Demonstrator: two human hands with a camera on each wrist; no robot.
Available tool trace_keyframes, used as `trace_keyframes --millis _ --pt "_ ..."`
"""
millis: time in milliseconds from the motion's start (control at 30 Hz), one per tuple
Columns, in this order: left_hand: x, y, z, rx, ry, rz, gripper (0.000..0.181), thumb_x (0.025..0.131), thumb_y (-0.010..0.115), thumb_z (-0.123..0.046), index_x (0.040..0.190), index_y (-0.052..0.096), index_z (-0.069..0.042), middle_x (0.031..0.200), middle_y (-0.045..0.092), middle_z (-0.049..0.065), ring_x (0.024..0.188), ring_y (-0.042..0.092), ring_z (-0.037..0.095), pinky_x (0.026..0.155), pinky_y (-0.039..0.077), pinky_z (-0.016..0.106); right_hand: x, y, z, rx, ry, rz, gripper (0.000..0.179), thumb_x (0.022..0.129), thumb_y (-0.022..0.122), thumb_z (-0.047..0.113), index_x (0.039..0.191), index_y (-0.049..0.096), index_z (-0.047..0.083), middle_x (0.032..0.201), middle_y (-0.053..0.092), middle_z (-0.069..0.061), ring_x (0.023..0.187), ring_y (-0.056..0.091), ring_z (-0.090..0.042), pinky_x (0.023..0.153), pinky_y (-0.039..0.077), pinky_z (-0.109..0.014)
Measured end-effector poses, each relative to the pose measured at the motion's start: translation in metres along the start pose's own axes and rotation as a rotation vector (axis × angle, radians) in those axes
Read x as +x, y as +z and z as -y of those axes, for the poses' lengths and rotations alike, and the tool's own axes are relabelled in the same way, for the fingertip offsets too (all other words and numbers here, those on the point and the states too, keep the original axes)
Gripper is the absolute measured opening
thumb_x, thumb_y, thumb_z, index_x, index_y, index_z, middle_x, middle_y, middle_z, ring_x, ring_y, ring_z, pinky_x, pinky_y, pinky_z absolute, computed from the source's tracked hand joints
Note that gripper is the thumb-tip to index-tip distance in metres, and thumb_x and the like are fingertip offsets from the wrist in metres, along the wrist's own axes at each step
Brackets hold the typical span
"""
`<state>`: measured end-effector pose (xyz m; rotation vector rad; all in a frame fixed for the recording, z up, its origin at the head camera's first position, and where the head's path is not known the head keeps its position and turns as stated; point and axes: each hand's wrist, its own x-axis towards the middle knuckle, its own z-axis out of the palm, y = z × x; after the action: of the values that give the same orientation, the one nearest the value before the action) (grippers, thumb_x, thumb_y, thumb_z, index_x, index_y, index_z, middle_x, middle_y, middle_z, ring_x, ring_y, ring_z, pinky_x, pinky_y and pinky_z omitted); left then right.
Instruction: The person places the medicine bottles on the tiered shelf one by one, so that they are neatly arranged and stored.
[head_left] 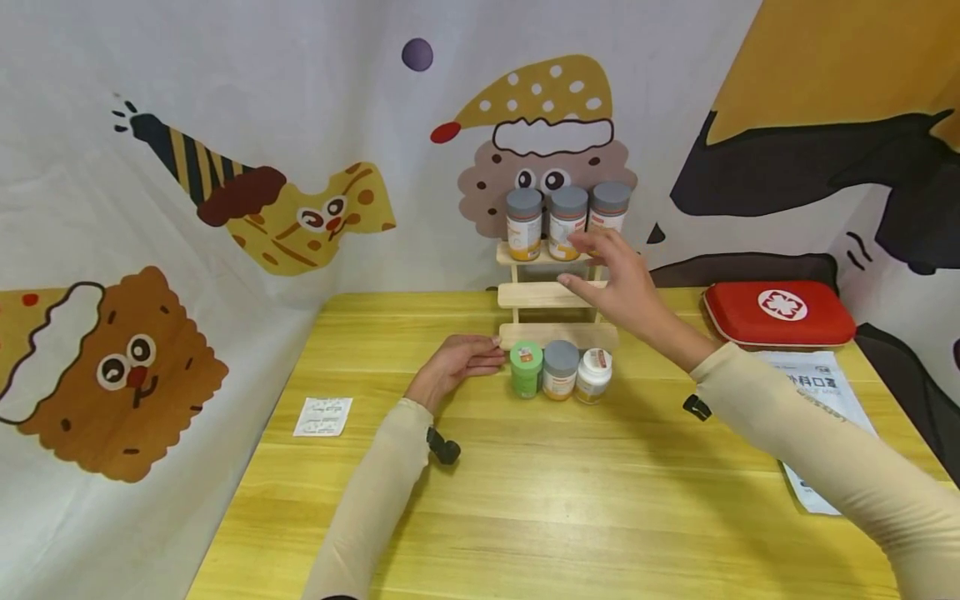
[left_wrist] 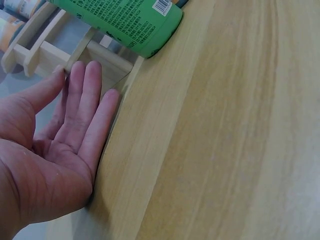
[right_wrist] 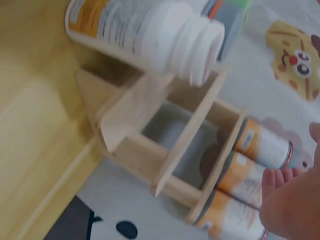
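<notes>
A three-tier wooden display rack (head_left: pixel 551 295) stands at the back of the table. My left hand (head_left: pixel 459 363) is at the left end of its lowest tier. In the left wrist view, thumb and fingertips pinch the edge of that board. My right hand (head_left: pixel 617 279) is in front of the top tier, thumb spread from the fingers and nothing held. Three grey-lidded bottles stand up there: a left bottle (head_left: pixel 524 225), a middle bottle (head_left: pixel 567 218) and a right bottle (head_left: pixel 611 200) partly hidden by the hand.
Before the rack stand a green bottle (head_left: pixel 527 371), a grey-lidded bottle (head_left: pixel 560 371) and a white bottle (head_left: pixel 594 377). A red first-aid case (head_left: pixel 780 312) and a mask packet (head_left: pixel 817 375) lie at the right. A small white packet (head_left: pixel 322 417) lies at the left. A printed cloth (head_left: pixel 420 217) hangs behind.
</notes>
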<state>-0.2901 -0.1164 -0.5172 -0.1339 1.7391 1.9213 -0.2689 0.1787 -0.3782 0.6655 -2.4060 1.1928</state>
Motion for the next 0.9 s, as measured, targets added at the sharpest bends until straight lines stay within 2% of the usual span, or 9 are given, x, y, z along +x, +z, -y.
trace_keyframes --millis 200,333,567,733,900 --pt "-0.001 0.001 -0.001 -0.008 -0.008 -0.004 0.039 0.105 0.069 -0.018 0.136 0.065 0.006 0.098 0.082 0.005 0.096 0.081 0.018 0.096 0.066 0.039 -0.010 0.018 0.004 0.044 -0.005 0.137 0.061 0.094 0.083 0.022 0.148 0.058 0.009 0.141 0.061 -0.013 0.128 0.063 -0.032 0.109 0.058 -0.049" --pt "0.000 0.000 -0.001 -0.010 -0.009 -0.008 0.039 0.104 0.071 -0.020 0.134 0.067 0.005 0.102 0.082 0.008 0.097 0.081 0.020 0.095 0.066 0.039 -0.017 0.028 0.005 0.054 -0.008 0.201 0.061 0.095 0.083 0.025 0.148 0.057 0.010 0.142 0.062 -0.013 0.130 0.062 -0.031 0.110 0.058 -0.049" --pt "-0.001 0.001 -0.002 -0.002 -0.005 0.002 0.039 0.105 0.070 -0.020 0.134 0.066 0.006 0.112 0.081 0.013 0.104 0.080 0.023 0.099 0.065 0.042 -0.030 0.039 0.002 0.067 0.068 0.320 0.063 0.094 0.084 0.028 0.147 0.058 0.007 0.143 0.065 -0.011 0.132 0.063 -0.031 0.115 0.054 -0.052" --pt "-0.001 0.001 -0.003 0.007 -0.006 0.001 0.040 0.105 0.069 -0.021 0.136 0.066 0.005 0.111 0.081 0.012 0.105 0.080 0.022 0.100 0.064 0.042 -0.036 0.045 0.003 -0.003 0.066 0.413 0.068 0.093 0.084 0.036 0.149 0.057 0.008 0.146 0.065 -0.010 0.135 0.063 -0.033 0.116 0.053 -0.051" --pt "-0.001 0.000 -0.002 0.008 -0.008 -0.004 0.040 0.105 0.069 -0.021 0.135 0.066 0.005 0.108 0.082 0.010 0.104 0.080 0.022 0.099 0.065 0.041 -0.042 0.052 0.004 -0.081 0.048 0.446 0.071 0.091 0.084 0.043 0.149 0.059 0.011 0.143 0.067 -0.008 0.131 0.064 -0.034 0.112 0.055 -0.052"
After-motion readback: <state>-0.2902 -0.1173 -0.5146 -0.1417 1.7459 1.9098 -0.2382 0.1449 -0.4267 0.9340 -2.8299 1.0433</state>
